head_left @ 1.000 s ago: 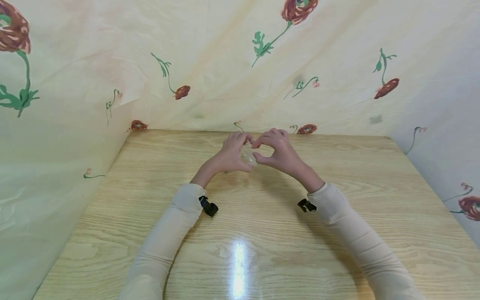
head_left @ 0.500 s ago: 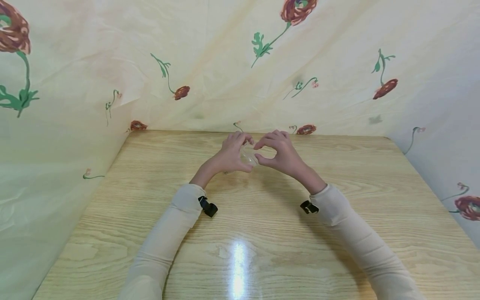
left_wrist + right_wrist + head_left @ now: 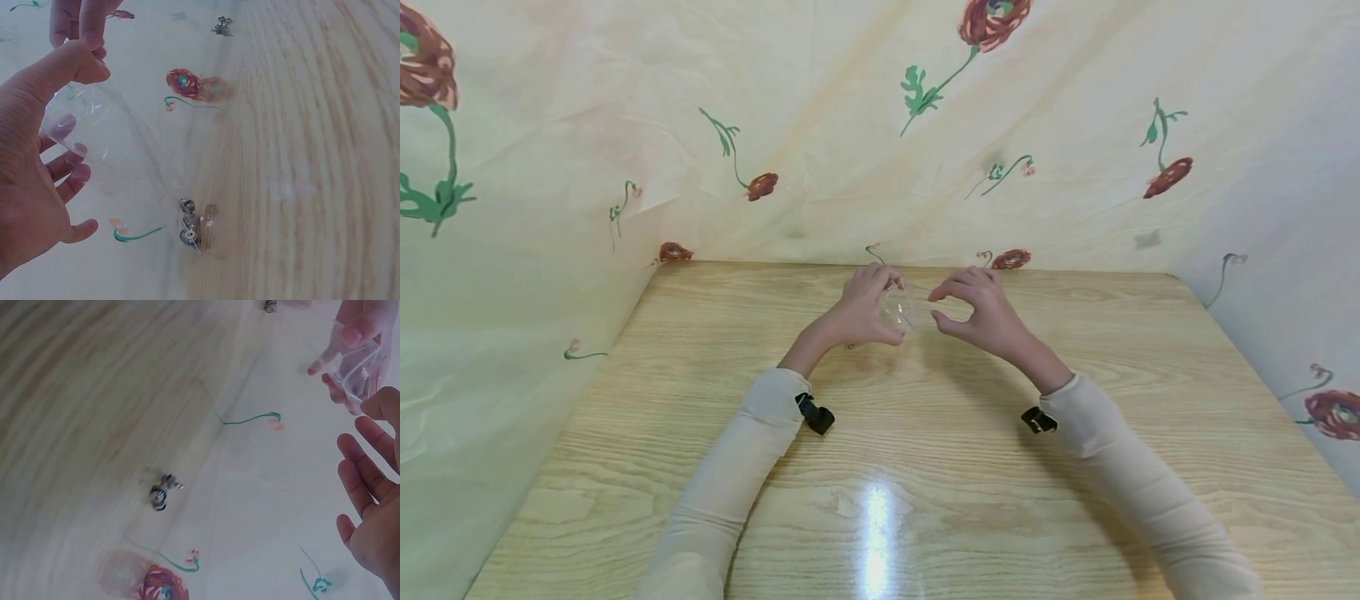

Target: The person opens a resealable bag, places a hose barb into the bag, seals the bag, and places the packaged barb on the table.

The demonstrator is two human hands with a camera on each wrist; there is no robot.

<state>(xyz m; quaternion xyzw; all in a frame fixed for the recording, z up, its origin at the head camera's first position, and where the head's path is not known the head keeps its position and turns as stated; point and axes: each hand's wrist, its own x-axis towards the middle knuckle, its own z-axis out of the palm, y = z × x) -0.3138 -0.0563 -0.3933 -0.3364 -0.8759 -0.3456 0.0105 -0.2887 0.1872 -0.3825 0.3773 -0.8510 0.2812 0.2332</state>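
A clear plastic bag [image 3: 896, 310] is held by my left hand [image 3: 867, 307], near the far edge of the table. In the left wrist view the thumb [image 3: 70, 70] is at the bag's upper edge, with fingertips showing through the film. My right hand [image 3: 976, 307] is just right of the bag, thumb and index finger curved with a gap between their tips. In the right wrist view its other fingers [image 3: 361, 478] are loosely spread. Small shiny metal pieces [image 3: 189, 222] show by the bag's lower edge in the left wrist view.
A wood-grain table [image 3: 880, 450] lies under both arms. Another cluster of small metal pieces [image 3: 222, 26] appears farther along it, seen as metal pieces [image 3: 161, 492] in the right wrist view. Flower-patterned cloth [image 3: 835, 100] rises behind the table and on both sides.
My right hand has moved right, away from the bag, and its fingertips no longer overlap the bag in the head view. The left hand has stayed in place with the bag.
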